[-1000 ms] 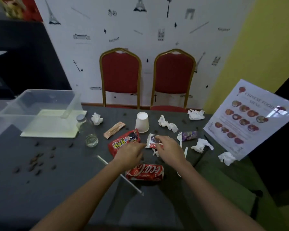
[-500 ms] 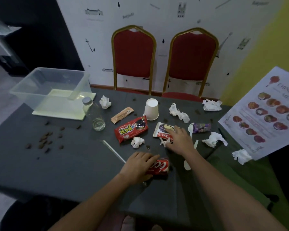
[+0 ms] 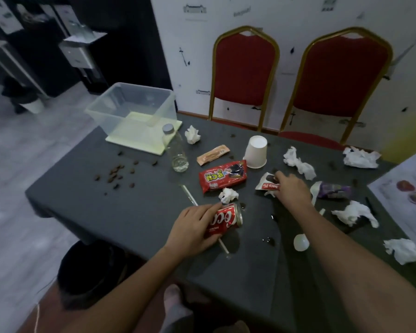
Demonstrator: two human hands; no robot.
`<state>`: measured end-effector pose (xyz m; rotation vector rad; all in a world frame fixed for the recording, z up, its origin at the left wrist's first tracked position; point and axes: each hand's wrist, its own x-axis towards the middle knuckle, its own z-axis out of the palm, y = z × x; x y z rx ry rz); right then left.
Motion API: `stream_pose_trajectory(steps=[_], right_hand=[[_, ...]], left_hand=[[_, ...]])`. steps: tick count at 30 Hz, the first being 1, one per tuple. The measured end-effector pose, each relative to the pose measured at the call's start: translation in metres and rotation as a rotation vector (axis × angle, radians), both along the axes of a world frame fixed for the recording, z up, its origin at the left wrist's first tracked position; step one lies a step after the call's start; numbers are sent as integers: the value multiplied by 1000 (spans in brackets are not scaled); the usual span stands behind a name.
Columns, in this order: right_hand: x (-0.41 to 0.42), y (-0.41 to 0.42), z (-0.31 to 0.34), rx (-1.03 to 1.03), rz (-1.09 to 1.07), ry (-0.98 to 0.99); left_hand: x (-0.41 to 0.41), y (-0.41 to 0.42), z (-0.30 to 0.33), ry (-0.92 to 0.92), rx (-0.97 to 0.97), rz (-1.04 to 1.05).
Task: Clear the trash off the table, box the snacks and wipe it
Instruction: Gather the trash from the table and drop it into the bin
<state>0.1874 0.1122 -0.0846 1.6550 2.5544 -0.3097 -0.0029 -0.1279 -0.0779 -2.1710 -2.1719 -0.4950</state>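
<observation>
My left hand (image 3: 192, 228) grips a red cola can (image 3: 226, 218) lying on its side near the front of the dark table (image 3: 135, 212). My right hand (image 3: 291, 191) rests on a white choco pie wrapper (image 3: 265, 182), fingers curled over it and a small tissue scrap. A red biscuit pack (image 3: 222, 177), a tan snack bar (image 3: 213, 154), a purple wrapper (image 3: 335, 190) and an upturned paper cup (image 3: 255, 151) lie nearby. Crumpled tissues (image 3: 228, 195) are scattered about. A clear plastic box (image 3: 132, 109) sits on a pale lid at the back left.
An empty plastic bottle (image 3: 175, 150) lies by the box. Brown crumbs (image 3: 117, 173) dot the left side. A straw (image 3: 190, 197) and a white spoon (image 3: 301, 242) lie near my hands. Two red chairs (image 3: 245, 70) stand behind. A dark bin (image 3: 91, 267) is below the table's front left edge. A menu sheet (image 3: 408, 188) lies right.
My left hand moved from the biscuit pack down onto the cola can and took hold of it. My right hand stayed on the choco pie wrapper. The view swung left and down.
</observation>
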Motion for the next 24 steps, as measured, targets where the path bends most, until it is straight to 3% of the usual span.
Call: stream_pose_trajectory(steps=[5,10,14,24], right_hand=[[-3,-15,20,71,-135,367],[-46,-51,43,127,-78,564],[-89,-75,47,84,-145,592],[-64,-100,6,13,-435,304]], left_hand=[[-23,-12,17,-84,30,365],[-74,-50,23,-135,49,642],[-109,-68,26,-122,26,597],[-102,-46,12,-128,-140,290]])
